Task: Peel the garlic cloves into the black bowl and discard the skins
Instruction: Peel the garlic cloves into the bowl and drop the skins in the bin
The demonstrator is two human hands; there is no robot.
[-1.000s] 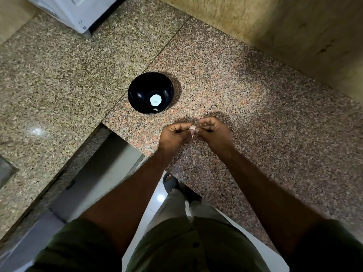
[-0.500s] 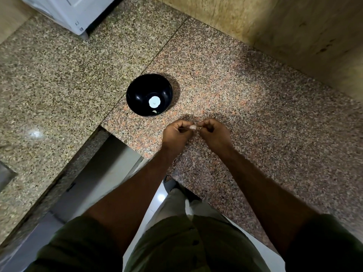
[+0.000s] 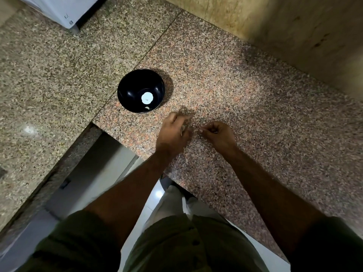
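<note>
Granite counter (image 3: 245, 99) beneath black bowl (image 3: 125, 89)

A single wide-angle view looks from the person's head steeply down and forward onto a speckled granite counter (image 3: 245, 99), close enough that both forearms fill the lower frame. The wall (image 3: 284, 26) bounds the top, and straight lines bend toward the edges.
</note>
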